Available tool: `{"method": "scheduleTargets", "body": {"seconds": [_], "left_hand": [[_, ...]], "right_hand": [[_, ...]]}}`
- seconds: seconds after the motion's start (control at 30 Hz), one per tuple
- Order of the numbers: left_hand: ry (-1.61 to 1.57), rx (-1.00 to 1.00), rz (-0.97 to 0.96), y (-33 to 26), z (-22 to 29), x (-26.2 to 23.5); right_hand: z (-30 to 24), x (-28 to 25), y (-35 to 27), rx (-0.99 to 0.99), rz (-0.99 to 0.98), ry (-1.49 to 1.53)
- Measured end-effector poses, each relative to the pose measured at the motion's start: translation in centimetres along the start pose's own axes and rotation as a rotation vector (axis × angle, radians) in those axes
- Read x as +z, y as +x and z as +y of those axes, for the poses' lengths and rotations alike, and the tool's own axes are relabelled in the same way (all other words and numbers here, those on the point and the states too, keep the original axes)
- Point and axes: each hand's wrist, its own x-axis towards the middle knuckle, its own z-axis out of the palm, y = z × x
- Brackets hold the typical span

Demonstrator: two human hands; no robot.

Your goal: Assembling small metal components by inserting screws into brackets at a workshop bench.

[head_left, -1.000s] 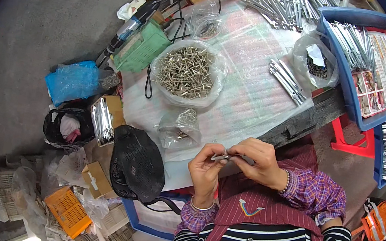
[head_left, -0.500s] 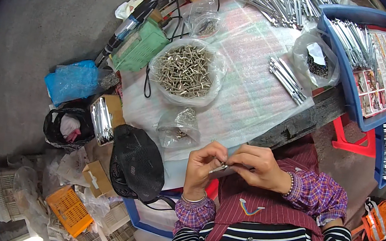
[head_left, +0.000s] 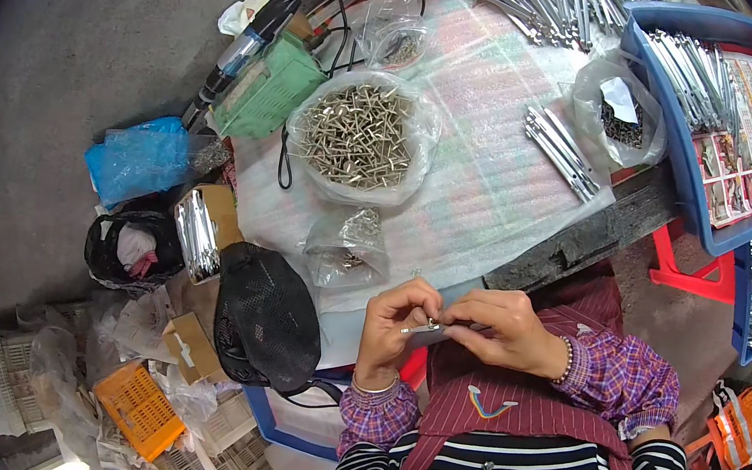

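Observation:
In front of my chest, just off the table's near edge, both hands are pinched close together. My left hand (head_left: pixel 393 324) is closed on a slim silvery metal piece (head_left: pixel 420 329), whose end sticks out below its fingertips. Thumb and fingers of my right hand (head_left: pixel 507 329) are pressed together at the other end of the piece; its fingers hide most of that end. Beyond the hands, a plastic bag of brass-coloured screws (head_left: pixel 357 139) stands on the table, with a smaller clear bag (head_left: pixel 348 255) nearer to me. Several silvery metal bars (head_left: pixel 561 154) lie at the right.
At the far right a blue tray (head_left: pixel 633 54) holds metal bars; beside it is a bag of dark small parts (head_left: pixel 621 126). More bars (head_left: pixel 555 3) are piled at the back. A power screwdriver (head_left: pixel 246 52), green basket (head_left: pixel 266 90) and black mesh cap (head_left: pixel 270 317) edge the left.
The silvery piece has turned slightly between my fingers, its free end now lying more level. Both hands stay in nearly the same place.

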Motion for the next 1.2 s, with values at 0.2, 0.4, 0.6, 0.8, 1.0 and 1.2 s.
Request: {"method": "scheduleTargets", "body": {"seconds": [0.2, 0.4, 0.6, 0.8, 1.0, 1.2], "left_hand": [[-0.020, 0.022, 0.001, 0.0, -0.5, 0.0], [-0.072, 0.035, 0.102, -0.8, -1.3, -0.1], [-0.039, 0.011, 0.182, -1.5, -1.3, 0.0], [0.027, 0.027, 0.322, -1.9, -1.6, 0.7], [0.165, 0.109, 0.402, -2.1, -1.2, 1.3], [0.200, 0.173, 0.408, -2.0, -1.0, 1.7]], "right_hand": [[-0.1, 0.1, 0.0, -0.007, 0.005, -0.018], [-0.3, 0.0, 0.0, 0.014, 0.027, -0.116], [-0.4, 0.1, 0.1, 0.023, 0.028, -0.150], [-0.3, 0.3, 0.3, 0.051, 0.016, -0.138], [-0.2, 0.5, 0.4, 0.094, 0.010, -0.084], [0.0, 0.7, 0.3, 0.113, 0.009, -0.026]]}}
